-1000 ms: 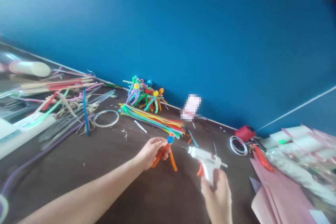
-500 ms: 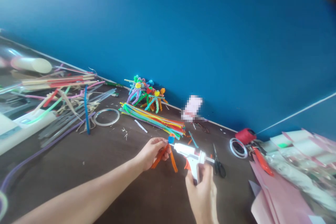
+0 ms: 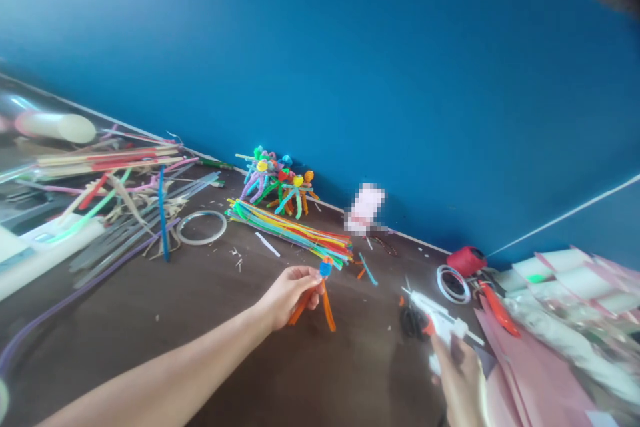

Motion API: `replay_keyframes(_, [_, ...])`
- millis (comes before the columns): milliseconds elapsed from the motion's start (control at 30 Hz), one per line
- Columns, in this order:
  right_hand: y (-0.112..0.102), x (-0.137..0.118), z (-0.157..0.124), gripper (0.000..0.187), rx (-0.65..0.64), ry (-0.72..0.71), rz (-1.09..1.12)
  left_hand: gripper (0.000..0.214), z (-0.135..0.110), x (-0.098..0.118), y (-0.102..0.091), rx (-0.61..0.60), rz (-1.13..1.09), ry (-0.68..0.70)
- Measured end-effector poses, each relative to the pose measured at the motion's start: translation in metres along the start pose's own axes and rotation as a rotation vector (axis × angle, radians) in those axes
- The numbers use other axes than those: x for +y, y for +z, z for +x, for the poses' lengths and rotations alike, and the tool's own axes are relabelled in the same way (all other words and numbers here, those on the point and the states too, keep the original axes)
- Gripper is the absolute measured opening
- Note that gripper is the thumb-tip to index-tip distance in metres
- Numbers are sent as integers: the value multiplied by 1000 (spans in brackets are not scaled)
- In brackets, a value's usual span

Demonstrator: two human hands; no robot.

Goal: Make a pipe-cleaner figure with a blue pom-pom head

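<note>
Between its thumb and fingers, my left hand [image 3: 295, 290] pinches a pipe-cleaner figure [image 3: 326, 269] with a blue body, an orange top and orange legs hanging down. Off to the right, my right hand [image 3: 463, 367] grips a white glue gun [image 3: 440, 317] with an orange trigger, its nozzle pointing up and left. Black-handled scissors [image 3: 413, 320] lie by the gun, partly covered by it. Beyond my left hand is a bundle of coloured pipe cleaners [image 3: 295, 232]. Behind that bundle several finished-looking pipe-cleaner figures [image 3: 280, 180] stand against the blue wall.
Loose sticks and strips [image 3: 115, 167] are heaped at the left, beside a clear ring of tubing [image 3: 201, 227]. At right sit a red spool [image 3: 466, 260], a white tape roll [image 3: 453, 283], pink sheets [image 3: 530, 360] and wrapped rolls [image 3: 565, 273].
My right hand has carried the glue gun away from the blue part of the figure, to the right and slightly down. My left hand holds the figure in nearly the same place.
</note>
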State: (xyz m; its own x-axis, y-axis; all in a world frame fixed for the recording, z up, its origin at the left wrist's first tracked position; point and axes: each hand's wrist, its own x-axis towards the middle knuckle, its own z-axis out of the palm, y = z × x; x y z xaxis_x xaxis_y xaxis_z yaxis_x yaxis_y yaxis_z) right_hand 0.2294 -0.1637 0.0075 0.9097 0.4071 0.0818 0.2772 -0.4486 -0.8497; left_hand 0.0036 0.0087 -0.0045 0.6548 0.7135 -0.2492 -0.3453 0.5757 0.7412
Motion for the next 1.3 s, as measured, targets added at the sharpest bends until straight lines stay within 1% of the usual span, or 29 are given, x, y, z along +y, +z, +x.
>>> replay_keyframes(67, [-10, 13, 14, 45, -20, 78, -27, 22, 0, 0, 0, -13, -2, 1])
replay_keyframes(100, [-16, 18, 22, 46, -25, 94, -78, 22, 0, 0, 0, -15, 0, -2])
replay_keyframes(167, [-27, 21, 36, 41, -52, 65, -277, 23, 0, 0, 0, -12, 7, -11])
replay_keyframes(233, [-34, 13, 43, 33, -12, 4, -468, 24, 0, 1, 0, -16, 16, -14])
replay_keyframes(267, [-34, 4, 43, 33, 24, -40, -492, 24, 0, 1, 1, -16, 25, -15])
replay_keyframes(300, [-30, -7, 38, 36, 54, -96, -460, 25, 0, 2, 1, -15, 35, -17])
replay_keyframes(333, [-23, -20, 31, 41, 39, -154, -385, 25, -1, 2, 2, -12, 46, -22])
replay_keyframes(367, [-11, -34, 20, 43, -21, -205, -313, 25, -1, 3, 2, -6, 59, -29])
replay_keyframes(400, [3, -48, 9, 41, -174, -269, -261, 25, -1, 3, 3, 4, 71, -36])
replay_keyframes(433, [20, -61, -3, 39, -300, -331, -183, 25, -2, 3, 3, 14, 83, -41])
replay_keyframes(467, [38, -72, -14, 36, -423, -383, -96, 25, -2, 3, 3, 20, 94, -42])
replay_keyframes(500, [55, -81, -23, 35, -517, -412, -21, 26, -2, 3, 3, 23, 104, -42])
replay_keyframes(567, [84, -92, -35, 34, -612, -435, 99, 26, -1, 1, 2, 14, 117, -33])
replay_keyframes(600, [95, -95, -38, 35, -668, -430, 157, 26, -1, 0, 1, 0, 120, -25])
replay_keyframes(667, [110, -95, -39, 37, -763, -378, 297, 25, 0, -3, -1, -28, 126, -8])
replay_keyframes(700, [114, -93, -39, 37, -802, -344, 363, 25, 1, -4, -1, -36, 128, -1])
replay_keyframes(767, [119, -89, -39, 35, -841, -285, 461, 25, 2, -5, -2, -38, 133, 4])
replay_keyframes(933, [123, -79, -42, 28, -857, -219, 563, 24, 1, -5, -2, -48, 137, 3])
replay_keyframes(1067, [124, -78, -43, 26, -852, -203, 601, 23, 1, -6, -3, -51, 130, 4])
replay_keyframes(1300, [123, -78, -44, 25, -847, -205, 599, 22, 1, -7, -3, -41, 154, 24])
